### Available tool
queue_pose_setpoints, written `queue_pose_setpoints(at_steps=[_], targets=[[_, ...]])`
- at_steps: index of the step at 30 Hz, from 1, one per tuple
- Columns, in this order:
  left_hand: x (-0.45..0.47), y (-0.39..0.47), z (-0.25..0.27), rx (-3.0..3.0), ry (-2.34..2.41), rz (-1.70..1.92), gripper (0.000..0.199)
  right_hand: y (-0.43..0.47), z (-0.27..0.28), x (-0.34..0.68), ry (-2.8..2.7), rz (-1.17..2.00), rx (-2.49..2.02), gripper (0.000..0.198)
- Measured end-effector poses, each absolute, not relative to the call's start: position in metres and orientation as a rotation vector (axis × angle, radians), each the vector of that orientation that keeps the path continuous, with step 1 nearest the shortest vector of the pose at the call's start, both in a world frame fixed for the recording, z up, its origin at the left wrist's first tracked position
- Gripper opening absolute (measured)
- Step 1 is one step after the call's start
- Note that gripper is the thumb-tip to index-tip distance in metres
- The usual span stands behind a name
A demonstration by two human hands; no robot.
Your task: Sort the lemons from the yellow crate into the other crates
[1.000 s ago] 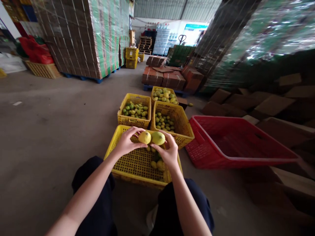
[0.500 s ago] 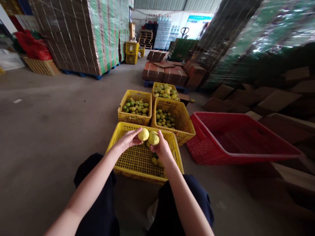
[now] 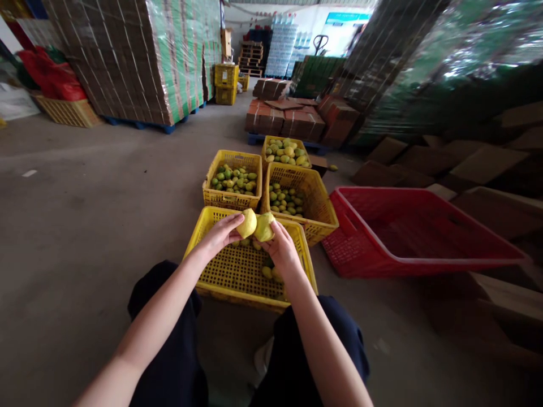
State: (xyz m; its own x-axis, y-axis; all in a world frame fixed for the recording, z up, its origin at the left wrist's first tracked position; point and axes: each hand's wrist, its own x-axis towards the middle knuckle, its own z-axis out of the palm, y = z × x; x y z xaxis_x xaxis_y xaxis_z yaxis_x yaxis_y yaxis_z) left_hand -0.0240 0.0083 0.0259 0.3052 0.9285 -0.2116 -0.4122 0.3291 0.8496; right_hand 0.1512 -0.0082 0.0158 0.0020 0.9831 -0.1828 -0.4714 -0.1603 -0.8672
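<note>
Over the near yellow crate [image 3: 237,277], my left hand [image 3: 223,233] is closed on a yellow lemon [image 3: 248,224]. Beside it my right hand [image 3: 280,246] grips a second, greener lemon [image 3: 264,227] between thumb and fingers. The two fruits are held side by side, almost touching. Several more lemons [image 3: 268,272] lie in the near crate, mostly at its right and far sides, and partly hidden by my hands.
Behind stand a yellow crate of green-yellow fruit [image 3: 208,183] at left, a part-filled one [image 3: 324,212] at right and a fuller one [image 3: 265,148] farther back. A red crate [image 3: 339,237] stands at right near flattened cardboard [image 3: 487,169]. Wrapped pallet stacks [image 3: 178,62] rise behind.
Both lemons have been turned in my fingers and raised slightly. The camera view has tipped down a little, and the crates have stayed put.
</note>
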Motion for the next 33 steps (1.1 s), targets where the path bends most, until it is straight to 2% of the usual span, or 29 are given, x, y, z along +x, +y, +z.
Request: queue_pose_setpoints(at_steps=[7, 13, 24, 27, 33], targets=[[-0.026, 0.004, 0.028, 1.144, 0.754, 1.219, 0.049, -0.015, 0.021, 0.16, -1.039, 1.09, -0.895, 0.05], [-0.024, 0.001, 0.031, 1.316, 0.603, 1.403, 0.045, -0.021, 0.03, 0.166, -1.195, 0.93, -0.771, 0.053], [-0.021, 0.0, 0.031, 1.272, 0.686, 1.374, 0.044, -0.023, 0.031, 0.168, -1.146, 0.966, -0.819, 0.054], [-0.018, 0.002, 0.031, 1.14, 0.781, 1.352, 0.04, -0.024, 0.031, 0.167, -1.074, 1.055, -0.902, 0.049], [-0.007, 0.002, 0.019, 0.808, 0.819, 1.212, 0.047, -0.018, 0.026, 0.16, -0.875, 1.19, -1.032, 0.04]])
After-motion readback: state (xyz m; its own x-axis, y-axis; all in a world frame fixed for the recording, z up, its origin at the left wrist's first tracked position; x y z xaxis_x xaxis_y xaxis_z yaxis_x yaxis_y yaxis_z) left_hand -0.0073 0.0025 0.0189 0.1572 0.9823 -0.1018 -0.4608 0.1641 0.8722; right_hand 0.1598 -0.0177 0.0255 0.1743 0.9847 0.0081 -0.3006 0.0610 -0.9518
